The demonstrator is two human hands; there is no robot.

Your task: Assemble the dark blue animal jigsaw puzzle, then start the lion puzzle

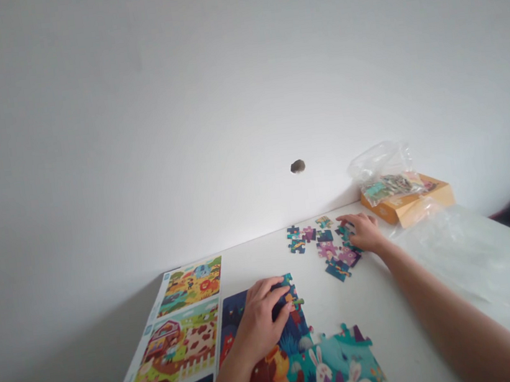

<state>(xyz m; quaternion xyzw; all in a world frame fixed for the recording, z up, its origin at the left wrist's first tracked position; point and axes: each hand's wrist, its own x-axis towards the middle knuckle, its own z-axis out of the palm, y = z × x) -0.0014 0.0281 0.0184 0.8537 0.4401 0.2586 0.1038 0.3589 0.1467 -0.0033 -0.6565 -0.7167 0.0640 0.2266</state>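
Note:
My left hand [261, 320] lies flat, fingers spread, on the top edge of a partly assembled jigsaw puzzle [325, 366] with rabbits on it. My right hand [362, 231] reaches out to a scatter of loose puzzle pieces [326, 248] near the far edge of the white table [383, 305]. Its fingers curl down onto one of the pieces; whether it grips the piece I cannot make out.
A sheet of picture guides [180, 335] lies left of the puzzle. An orange box [414, 204] with a clear bag of pieces [385, 177] on it stands at the back right. An empty clear plastic bag [465, 251] lies to the right. A white wall rises behind.

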